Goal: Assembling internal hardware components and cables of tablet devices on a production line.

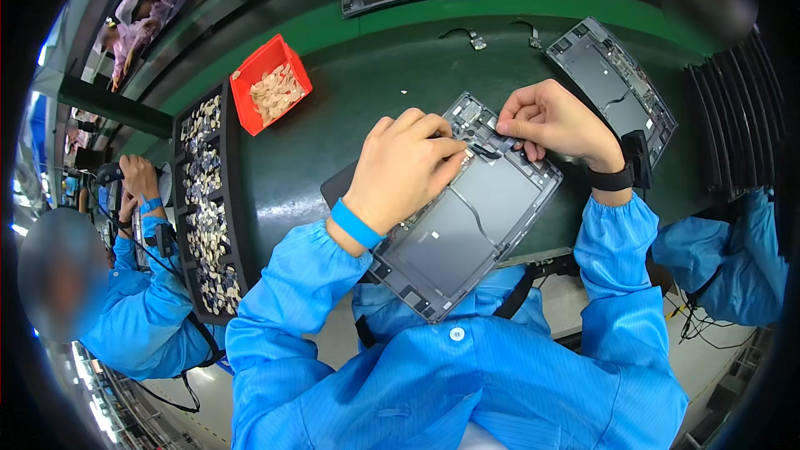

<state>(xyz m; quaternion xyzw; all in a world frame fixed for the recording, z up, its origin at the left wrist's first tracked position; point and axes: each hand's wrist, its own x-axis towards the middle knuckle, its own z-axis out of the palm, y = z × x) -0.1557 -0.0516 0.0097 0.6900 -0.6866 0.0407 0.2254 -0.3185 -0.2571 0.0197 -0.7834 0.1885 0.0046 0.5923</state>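
Casing (454,262) is still open, cable (475,212) already inside; at its far end, left hand (402,165) and right hand (560,122) have bent fingers; their grasp I cannot tell.

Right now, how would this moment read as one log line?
left hand: fingers at open casing | right hand: fingertips at casing's far end, grip unclear | red bin: beyond, left, holding tan pieces

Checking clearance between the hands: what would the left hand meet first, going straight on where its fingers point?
Probably the black strip in the open device, just ahead of the left hand; if it passes above, the right hand. Depth is unclear.
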